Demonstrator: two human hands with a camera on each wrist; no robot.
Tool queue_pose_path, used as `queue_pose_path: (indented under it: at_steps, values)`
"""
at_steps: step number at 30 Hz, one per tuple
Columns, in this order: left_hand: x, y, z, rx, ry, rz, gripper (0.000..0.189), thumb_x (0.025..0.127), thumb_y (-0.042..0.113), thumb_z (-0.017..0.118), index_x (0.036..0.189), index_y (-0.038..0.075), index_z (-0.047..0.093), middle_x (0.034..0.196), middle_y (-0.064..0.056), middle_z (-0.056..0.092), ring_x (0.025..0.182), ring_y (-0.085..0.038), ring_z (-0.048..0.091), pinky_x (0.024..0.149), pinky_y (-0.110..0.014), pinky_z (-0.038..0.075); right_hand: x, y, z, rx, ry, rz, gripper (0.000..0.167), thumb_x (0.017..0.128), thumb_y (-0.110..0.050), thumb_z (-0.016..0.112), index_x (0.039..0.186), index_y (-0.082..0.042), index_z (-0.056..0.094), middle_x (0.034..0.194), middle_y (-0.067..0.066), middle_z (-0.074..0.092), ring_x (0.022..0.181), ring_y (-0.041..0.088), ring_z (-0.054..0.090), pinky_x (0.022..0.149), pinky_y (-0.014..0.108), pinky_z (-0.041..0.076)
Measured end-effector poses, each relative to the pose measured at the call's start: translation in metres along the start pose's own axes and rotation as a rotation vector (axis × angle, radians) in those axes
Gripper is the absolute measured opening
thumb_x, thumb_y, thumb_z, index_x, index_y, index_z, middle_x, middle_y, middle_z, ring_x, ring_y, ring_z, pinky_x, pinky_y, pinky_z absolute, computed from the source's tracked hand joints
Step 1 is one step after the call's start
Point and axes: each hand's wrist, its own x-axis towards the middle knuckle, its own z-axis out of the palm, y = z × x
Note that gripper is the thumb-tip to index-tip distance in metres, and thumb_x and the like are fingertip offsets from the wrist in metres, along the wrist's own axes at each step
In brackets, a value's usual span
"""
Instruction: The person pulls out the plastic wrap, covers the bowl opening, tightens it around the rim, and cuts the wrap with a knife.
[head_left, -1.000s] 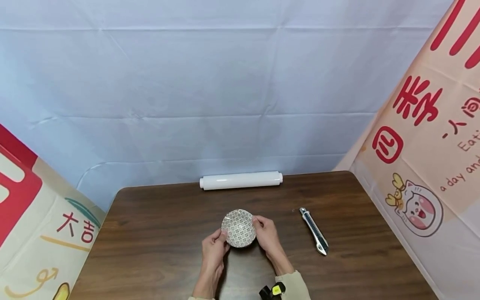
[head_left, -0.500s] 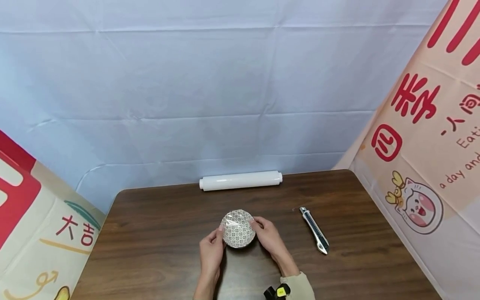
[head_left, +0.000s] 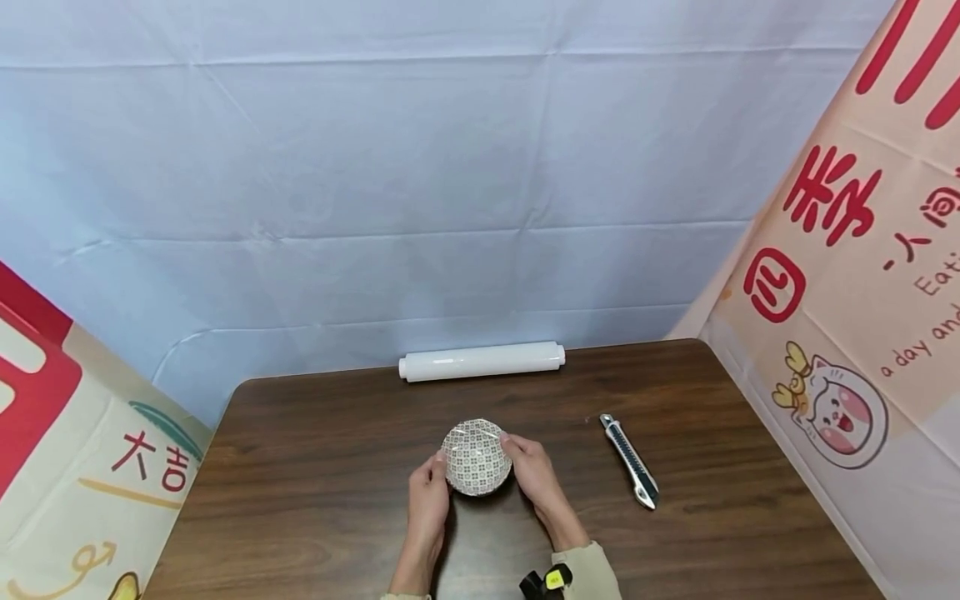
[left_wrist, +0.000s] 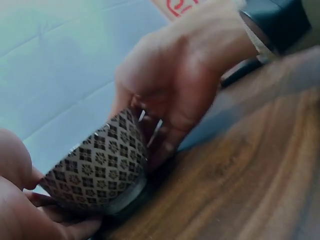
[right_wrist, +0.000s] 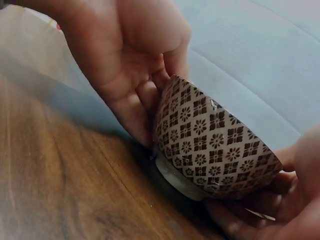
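A small bowl point(head_left: 477, 458) with a dark flower-and-diamond pattern stands upright near the front middle of the table. Glossy streaks lie across its mouth in the head view, like clear film. On its left side my left hand point(head_left: 429, 500) grips the rim, thumb at the edge and fingers below. My right hand point(head_left: 534, 475) holds the opposite side likewise. Both wrist views show the patterned outer wall point(right_wrist: 215, 145) and pale foot close to the wood. Whether the foot touches the table cannot be told.
A white roll point(head_left: 482, 362), looking like cling film, lies along the back edge of the brown wooden table point(head_left: 315, 467). To the right of my right hand is a utility knife point(head_left: 628, 462). Cloth backdrops point(head_left: 360, 167) hang behind and at both sides.
Both hands keep their hold on the bowl, with only small shifts of the left hand and right wrist. The glare on the bowl's mouth has changed. The roll and knife stay put.
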Motion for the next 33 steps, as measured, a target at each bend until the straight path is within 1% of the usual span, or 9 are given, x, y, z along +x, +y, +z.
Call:
queue_pose_path:
  at_steps: [5, 9, 12, 14, 17, 21, 25, 30, 33]
  values:
    - [0.0028, 0.0026, -0.0023, 0.030, -0.002, 0.029, 0.047, 0.115, 0.018, 0.040, 0.142, -0.017, 0.053, 0.148, -0.033, 0.056, 0.145, -0.044, 0.047, 0.119, -0.058, 0.044, 0.0008, -0.0003, -0.0007, 0.007, -0.009, -0.003, 0.046, 0.109, -0.031, 0.055, 0.137, 0.004, 0.067, 0.144, 0.024, 0.065, 0.143, 0.044, 0.053, 0.123, 0.058, 0.040]
    - [0.0022, 0.0022, -0.0017, 0.026, 0.031, 0.009, 0.047, 0.114, 0.020, 0.044, 0.142, -0.017, 0.054, 0.147, -0.033, 0.057, 0.143, -0.043, 0.050, 0.115, -0.054, 0.048, -0.0005, 0.0010, -0.0010, -0.011, -0.001, -0.014, 0.046, 0.110, -0.030, 0.054, 0.136, 0.005, 0.067, 0.142, 0.025, 0.065, 0.141, 0.045, 0.055, 0.121, 0.058, 0.042]
    - [0.0003, 0.0005, -0.0003, 0.025, 0.065, -0.023, 0.047, 0.113, 0.021, 0.048, 0.140, -0.016, 0.056, 0.146, -0.032, 0.059, 0.141, -0.040, 0.053, 0.113, -0.052, 0.051, -0.0032, 0.0024, -0.0014, -0.011, -0.005, 0.004, 0.043, 0.110, -0.028, 0.054, 0.134, 0.005, 0.068, 0.141, 0.025, 0.067, 0.140, 0.044, 0.056, 0.119, 0.058, 0.043]
    - [-0.0008, 0.0000, 0.0008, 0.027, 0.074, -0.021, 0.047, 0.113, 0.021, 0.049, 0.140, -0.016, 0.057, 0.145, -0.032, 0.060, 0.141, -0.040, 0.053, 0.114, -0.054, 0.050, -0.0049, 0.0023, -0.0018, 0.001, -0.010, 0.020, 0.043, 0.110, -0.028, 0.054, 0.134, 0.004, 0.068, 0.141, 0.023, 0.067, 0.140, 0.043, 0.056, 0.119, 0.058, 0.043]
    - [-0.0005, -0.0001, 0.0022, 0.016, 0.077, 0.004, 0.045, 0.112, 0.019, 0.049, 0.142, -0.015, 0.056, 0.146, -0.031, 0.059, 0.143, -0.041, 0.052, 0.119, -0.055, 0.045, -0.0052, 0.0004, -0.0009, 0.023, -0.001, 0.026, 0.044, 0.109, -0.029, 0.056, 0.141, 0.001, 0.063, 0.145, 0.022, 0.064, 0.142, 0.040, 0.055, 0.121, 0.057, 0.042]
    - [0.0020, 0.0003, 0.0022, -0.007, 0.057, 0.033, 0.044, 0.112, 0.014, 0.047, 0.146, -0.013, 0.052, 0.149, -0.031, 0.057, 0.145, -0.041, 0.051, 0.122, -0.052, 0.043, -0.0039, -0.0025, 0.0026, 0.010, 0.052, 0.008, 0.049, 0.109, -0.027, 0.057, 0.150, -0.002, 0.055, 0.149, 0.023, 0.061, 0.141, 0.038, 0.057, 0.120, 0.053, 0.044]
    - [0.0047, -0.0010, -0.0009, -0.025, 0.017, 0.031, 0.044, 0.113, 0.015, 0.045, 0.150, -0.009, 0.050, 0.151, -0.029, 0.055, 0.144, -0.038, 0.052, 0.118, -0.047, 0.048, -0.0034, -0.0035, 0.0056, -0.035, 0.106, -0.010, 0.043, 0.108, -0.026, 0.058, 0.143, -0.001, 0.063, 0.140, 0.022, 0.068, 0.133, 0.036, 0.063, 0.114, 0.051, 0.050]
    - [0.0074, -0.0020, -0.0052, 0.012, -0.022, 0.056, 0.044, 0.114, 0.017, 0.044, 0.152, -0.004, 0.051, 0.155, -0.023, 0.055, 0.149, -0.037, 0.047, 0.124, -0.052, 0.040, -0.0050, -0.0018, 0.0064, 0.021, 0.073, -0.007, 0.042, 0.110, -0.028, 0.054, 0.139, 0.000, 0.066, 0.142, 0.021, 0.067, 0.140, 0.039, 0.057, 0.120, 0.055, 0.043]
    - [0.0084, -0.0021, -0.0059, 0.031, -0.029, 0.081, 0.043, 0.114, 0.015, 0.044, 0.152, -0.005, 0.050, 0.155, -0.023, 0.055, 0.150, -0.038, 0.046, 0.126, -0.054, 0.036, -0.0055, -0.0006, 0.0071, 0.060, 0.053, -0.005, 0.043, 0.111, -0.027, 0.053, 0.140, 0.001, 0.064, 0.145, 0.022, 0.064, 0.144, 0.041, 0.053, 0.123, 0.057, 0.039]
